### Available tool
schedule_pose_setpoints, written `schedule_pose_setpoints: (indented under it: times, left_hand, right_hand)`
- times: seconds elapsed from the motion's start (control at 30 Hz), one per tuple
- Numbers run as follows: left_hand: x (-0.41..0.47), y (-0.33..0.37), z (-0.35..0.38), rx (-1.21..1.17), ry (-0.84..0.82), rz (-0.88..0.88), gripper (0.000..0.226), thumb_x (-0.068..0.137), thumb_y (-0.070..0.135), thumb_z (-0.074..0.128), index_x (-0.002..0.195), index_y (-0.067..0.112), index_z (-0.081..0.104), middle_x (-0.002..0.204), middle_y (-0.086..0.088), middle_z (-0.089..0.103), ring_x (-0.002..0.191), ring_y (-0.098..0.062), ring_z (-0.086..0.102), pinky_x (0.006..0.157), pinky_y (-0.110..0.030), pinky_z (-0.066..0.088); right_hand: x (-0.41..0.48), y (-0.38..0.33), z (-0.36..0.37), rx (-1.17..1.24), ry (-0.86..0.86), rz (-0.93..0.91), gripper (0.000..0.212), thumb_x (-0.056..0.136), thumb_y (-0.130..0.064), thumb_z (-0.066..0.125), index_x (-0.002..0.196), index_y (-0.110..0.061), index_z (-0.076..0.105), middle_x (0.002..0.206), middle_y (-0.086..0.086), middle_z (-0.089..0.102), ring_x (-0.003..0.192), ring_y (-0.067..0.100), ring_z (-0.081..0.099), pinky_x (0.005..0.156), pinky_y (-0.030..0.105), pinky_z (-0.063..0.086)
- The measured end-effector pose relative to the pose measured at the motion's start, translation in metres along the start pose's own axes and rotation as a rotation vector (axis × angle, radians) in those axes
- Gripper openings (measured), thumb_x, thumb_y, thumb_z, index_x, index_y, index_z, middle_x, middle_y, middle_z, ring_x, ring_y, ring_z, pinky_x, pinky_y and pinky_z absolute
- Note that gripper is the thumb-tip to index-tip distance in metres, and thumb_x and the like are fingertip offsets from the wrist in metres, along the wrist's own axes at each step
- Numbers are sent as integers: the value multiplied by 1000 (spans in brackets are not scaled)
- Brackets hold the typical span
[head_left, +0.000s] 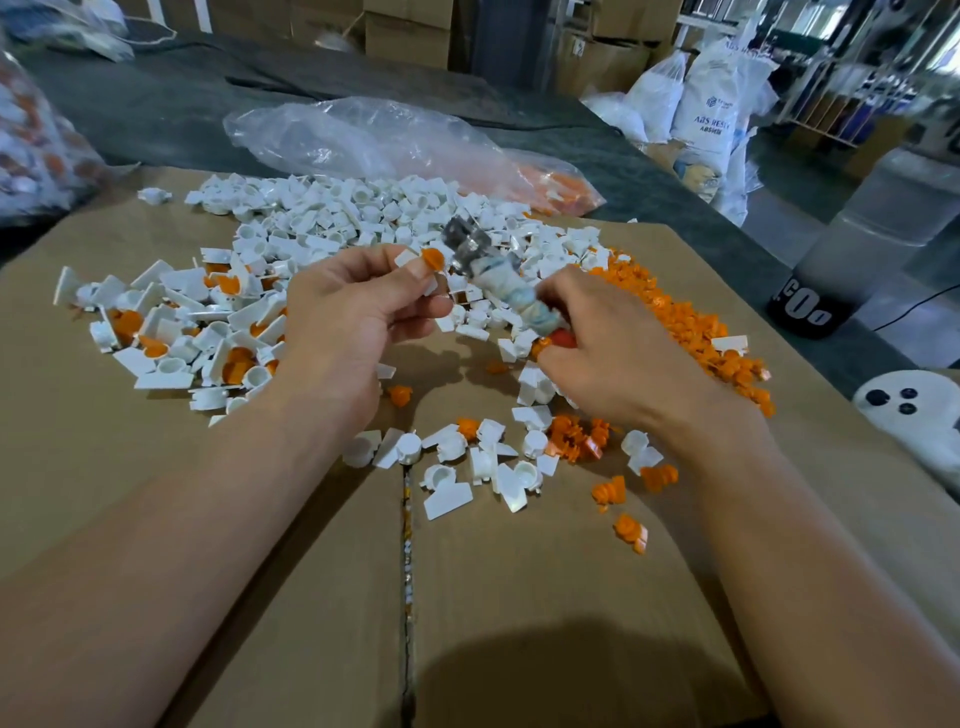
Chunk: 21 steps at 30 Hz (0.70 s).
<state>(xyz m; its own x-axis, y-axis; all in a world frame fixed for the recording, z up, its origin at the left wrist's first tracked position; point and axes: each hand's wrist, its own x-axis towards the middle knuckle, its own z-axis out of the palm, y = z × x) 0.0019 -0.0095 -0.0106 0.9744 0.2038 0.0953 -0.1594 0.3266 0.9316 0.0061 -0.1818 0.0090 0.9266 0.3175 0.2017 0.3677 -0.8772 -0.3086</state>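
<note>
**Here, plug held beside tool**

The left hand (353, 306) pinches an orange plastic plug (432, 258) at its fingertips, just beside the metal head of a tape-wrapped tool (498, 275). The right hand (618, 348) grips that tool above white caps (322, 218) on cardboard (519, 571).

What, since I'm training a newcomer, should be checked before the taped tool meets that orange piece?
1. Left hand pinches the orange piece at its fingertips: ok.
2. Right hand grips the taped tool by its lower end: ok.
3. Tool's metal head lined up with the orange piece: cannot tell, blurred.
4. Orange piece seated in the white piece held with it: cannot tell, fingers hide the joint.
5. Loose white parts and orange parts lie near on the cardboard: ok.
</note>
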Motion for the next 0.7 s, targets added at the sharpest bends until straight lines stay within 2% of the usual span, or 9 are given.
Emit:
schedule_pose_setpoints:
  times: [0.13, 0.37, 0.5, 0.63, 0.7]
  left_hand:
    - [1, -2, 0, 7, 12, 14, 14, 86, 4, 60, 76, 13, 59, 57, 5, 67, 55, -9, 66, 49, -17, 49]
    - [1, -2, 0, -2, 14, 40, 16, 87, 3, 59, 74, 13, 59, 55, 7, 65, 54, -8, 65, 51, -17, 51]
    - [1, -2, 0, -10, 13, 43, 16, 87, 3, 58, 74, 13, 59, 55, 7, 65, 53, -8, 65, 50, -17, 50]
    - [2, -3, 0, -5, -5, 41, 17, 87, 2, 58, 74, 13, 58, 53, 7, 64, 53, -8, 65, 50, -17, 50]
    - [2, -3, -1, -8, -10, 43, 18, 87, 2, 57, 73, 13, 58, 53, 8, 63, 52, -8, 64, 50, -17, 50]
  right_hand:
    - [-2, -5, 0, -2, -39, 4, 33, 83, -21, 51, 114, -14, 43, 100, -2, 44, 93, 17, 45, 79, 36, 41]
    - [-5, -9, -2, 9, -89, -12, 31, 83, -21, 53, 111, -16, 42, 102, -1, 42, 93, 16, 43, 79, 34, 40]
    - [-5, -9, -1, 26, -103, -23, 25, 83, -21, 53, 104, -18, 40, 97, -1, 42, 88, 15, 42, 74, 32, 38]
    - [-5, -8, -1, 26, -130, -47, 21, 82, -20, 53, 94, -21, 36, 79, -11, 35, 71, 5, 36, 59, 24, 30]
    - [-6, -9, -1, 34, -140, -59, 19, 82, -18, 52, 88, -22, 35, 75, -10, 35, 66, 6, 34, 56, 25, 27]
